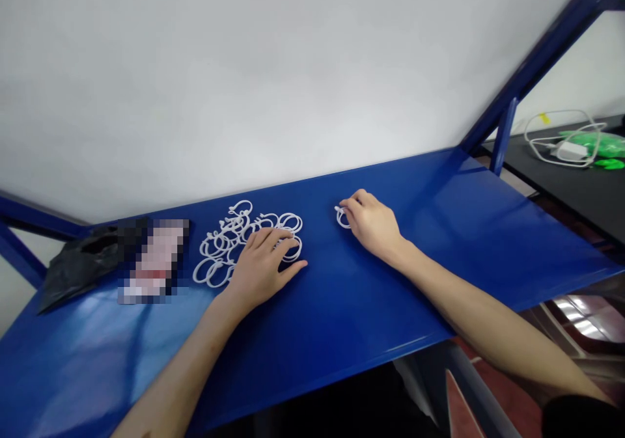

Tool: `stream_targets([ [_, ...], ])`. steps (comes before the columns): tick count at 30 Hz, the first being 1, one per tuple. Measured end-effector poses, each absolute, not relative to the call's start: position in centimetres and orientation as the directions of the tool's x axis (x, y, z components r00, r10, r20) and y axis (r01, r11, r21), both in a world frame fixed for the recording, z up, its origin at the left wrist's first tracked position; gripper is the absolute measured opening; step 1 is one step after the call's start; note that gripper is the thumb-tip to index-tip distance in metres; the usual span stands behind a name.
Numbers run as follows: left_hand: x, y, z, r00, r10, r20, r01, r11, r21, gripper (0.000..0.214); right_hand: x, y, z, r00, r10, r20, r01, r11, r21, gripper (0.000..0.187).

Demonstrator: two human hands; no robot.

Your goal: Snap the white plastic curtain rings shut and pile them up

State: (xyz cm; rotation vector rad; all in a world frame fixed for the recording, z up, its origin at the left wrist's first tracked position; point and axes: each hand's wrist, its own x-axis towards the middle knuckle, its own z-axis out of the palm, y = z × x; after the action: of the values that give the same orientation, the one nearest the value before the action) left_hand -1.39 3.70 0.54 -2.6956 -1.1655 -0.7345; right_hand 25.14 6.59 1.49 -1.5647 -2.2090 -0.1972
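A loose pile of white plastic rings, which look like shower curtain rings with small knobs at their ends, lies on the blue table. Over the right side of this pile rests my left hand, its fingers spread and touching the rings; it covers some of them. Farther right, my right hand pinches a single white ring between thumb and fingers, at the table surface. That ring is partly hidden by the fingers.
At the left lie a black plastic bag and a blurred-out pinkish object. Blue metal frame bars rise at the table's ends, with a pale wall behind. Beyond, a dark table carries a white charger with its cable and green plastic.
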Motion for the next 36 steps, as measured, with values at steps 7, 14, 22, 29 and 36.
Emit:
stream_targets([
  [7, -1.7, 4.0, 0.4, 0.639, 0.615, 0.461, 0.656, -0.749, 0.090, 0.007, 25.3, 7.1, 1.4, -0.279, 0.823, 0.494, 0.926, 0.367, -0.089, 0.025],
  [14, -0.7, 3.5, 0.4, 0.630, 0.571, 0.526, 0.575, -0.799, 0.178, 0.005, 23.4, 5.4, 1.3, -0.534, 0.693, 0.484, 0.687, 0.690, -0.229, 0.029],
  [22, -0.7, 3.5, 0.1, 0.578, 0.547, 0.605, 0.586, -0.795, 0.159, 0.006, 22.2, 3.9, 1.3, -0.627, 0.666, 0.404, 0.529, 0.745, -0.406, 0.026],
  [29, -0.4, 3.5, 0.3, 0.520, 0.510, 0.685, 0.611, -0.783, 0.119, 0.007, 22.4, 4.0, 1.1, -0.589, 0.670, 0.451, 0.546, 0.742, -0.388, 0.024],
  [36, -0.4, 3.4, 0.4, 0.440, 0.564, 0.699, 0.652, -0.736, 0.183, 0.011, 22.5, 4.1, 0.9, -0.566, 0.659, 0.495, 0.514, 0.752, -0.413, 0.025],
])
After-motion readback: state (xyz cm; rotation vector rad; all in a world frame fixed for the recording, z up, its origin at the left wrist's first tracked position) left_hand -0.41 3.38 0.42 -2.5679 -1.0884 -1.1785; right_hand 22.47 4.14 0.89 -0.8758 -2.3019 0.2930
